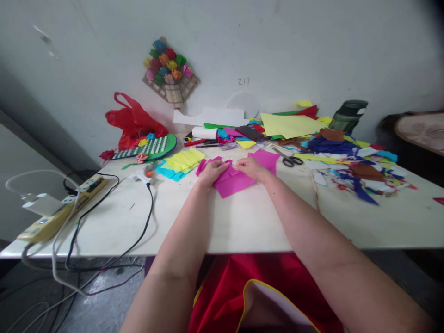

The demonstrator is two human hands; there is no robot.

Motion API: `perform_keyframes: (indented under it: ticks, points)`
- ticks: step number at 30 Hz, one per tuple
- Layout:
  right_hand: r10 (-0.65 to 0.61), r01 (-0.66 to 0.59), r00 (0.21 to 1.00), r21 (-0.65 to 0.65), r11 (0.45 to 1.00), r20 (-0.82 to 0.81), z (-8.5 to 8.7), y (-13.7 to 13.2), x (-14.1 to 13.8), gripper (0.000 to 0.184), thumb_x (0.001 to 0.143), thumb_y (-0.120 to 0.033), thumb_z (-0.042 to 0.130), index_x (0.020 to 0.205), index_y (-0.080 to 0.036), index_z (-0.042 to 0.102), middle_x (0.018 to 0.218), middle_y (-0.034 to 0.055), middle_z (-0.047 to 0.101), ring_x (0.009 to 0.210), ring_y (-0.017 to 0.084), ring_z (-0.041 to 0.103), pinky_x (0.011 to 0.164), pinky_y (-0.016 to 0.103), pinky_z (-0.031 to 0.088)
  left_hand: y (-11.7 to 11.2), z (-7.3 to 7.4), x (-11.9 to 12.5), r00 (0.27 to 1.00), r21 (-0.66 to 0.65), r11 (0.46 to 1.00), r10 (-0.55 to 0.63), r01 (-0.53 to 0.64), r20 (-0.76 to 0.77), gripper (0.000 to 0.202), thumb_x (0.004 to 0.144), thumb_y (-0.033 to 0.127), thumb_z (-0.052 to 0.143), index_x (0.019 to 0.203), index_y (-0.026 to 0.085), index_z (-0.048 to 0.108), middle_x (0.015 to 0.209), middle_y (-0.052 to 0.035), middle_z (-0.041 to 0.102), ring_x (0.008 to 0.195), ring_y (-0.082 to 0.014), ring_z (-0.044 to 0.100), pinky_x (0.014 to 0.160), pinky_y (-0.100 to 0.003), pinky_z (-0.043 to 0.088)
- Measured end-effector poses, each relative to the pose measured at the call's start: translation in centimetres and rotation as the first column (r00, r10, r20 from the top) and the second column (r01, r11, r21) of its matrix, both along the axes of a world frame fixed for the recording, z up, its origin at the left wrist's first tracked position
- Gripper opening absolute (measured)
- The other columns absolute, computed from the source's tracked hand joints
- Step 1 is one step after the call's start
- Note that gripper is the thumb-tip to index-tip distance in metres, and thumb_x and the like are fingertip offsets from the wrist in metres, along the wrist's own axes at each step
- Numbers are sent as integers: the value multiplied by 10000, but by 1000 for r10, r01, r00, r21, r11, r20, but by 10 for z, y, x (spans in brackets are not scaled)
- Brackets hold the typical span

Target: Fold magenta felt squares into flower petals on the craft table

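Note:
Both hands meet over magenta paper (236, 185) at the middle of the table. My left hand (212, 172) is closed, thumb and fingers pinching a smaller folded piece of magenta paper (227, 172). Beside it my right hand (250, 167) pinches the right end of that same piece. A larger magenta sheet (265, 159) lies flat under and behind the right hand. Just left of my hands are yellow paper pieces (185, 159) on top of blue ones (169, 172). Grey-black scissors (291, 160) rest to the right of the sheet.
A glue gun (144, 175) with its cord and a power strip (65, 212) occupy the left. Paper scraps (367, 178) and a dark green bottle (348, 115) are on the right. Behind stand a red plastic bag (133, 122) and a green board (156, 148); a paper-flower decoration (169, 69) hangs on the wall.

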State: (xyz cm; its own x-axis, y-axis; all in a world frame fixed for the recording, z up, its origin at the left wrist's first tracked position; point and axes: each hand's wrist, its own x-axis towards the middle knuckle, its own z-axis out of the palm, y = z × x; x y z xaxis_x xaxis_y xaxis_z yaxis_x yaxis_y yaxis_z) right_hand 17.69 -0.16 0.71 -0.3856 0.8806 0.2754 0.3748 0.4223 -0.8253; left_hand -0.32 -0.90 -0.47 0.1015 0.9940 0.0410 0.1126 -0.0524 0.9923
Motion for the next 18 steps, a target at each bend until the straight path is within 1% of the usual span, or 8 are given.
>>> perform_keyframes:
  ticks: [3,9,12,15,18]
  points:
    - [7,-7,1000,-3,1000,-8,-1,1,0,266,663,-384,528,520,-175,444,512,-50,336,520,91,315,516,243,249,4,-4,-1,997,50,997,-61,64,-53,314,653,454,683,716,156,605,572,15,590,470,-87,508,443,-198,345]
    - [-9,10,1000,10,1000,-28,-2,2,-1,238,653,-353,515,516,-170,447,510,-50,345,520,89,313,519,241,253,5,-2,1,997,57,996,-69,70,-21,315,651,444,686,709,148,596,581,16,591,483,-79,510,437,-189,347]
    - [-15,15,999,5,1000,-35,0,2,-1,251,654,-361,535,517,-167,455,511,-50,353,526,88,325,521,239,255,6,-2,1,997,60,996,-63,65,-36,326,657,457,677,731,148,605,590,13,594,488,-83,513,442,-192,359]
    - [7,-9,999,-55,998,-48,1,0,-1,277,644,-400,587,548,-162,482,519,-53,386,526,84,342,518,234,258,7,-5,1,995,68,996,-54,59,-79,350,661,490,661,734,153,607,594,11,592,487,-86,513,448,-198,368]
    - [21,-25,999,-148,989,-25,-1,-1,-1,365,581,-444,667,528,-174,428,489,-74,345,489,67,301,488,226,220,7,-7,2,990,82,994,-61,72,-128,356,660,505,654,739,160,608,614,8,603,507,-92,526,465,-202,378]
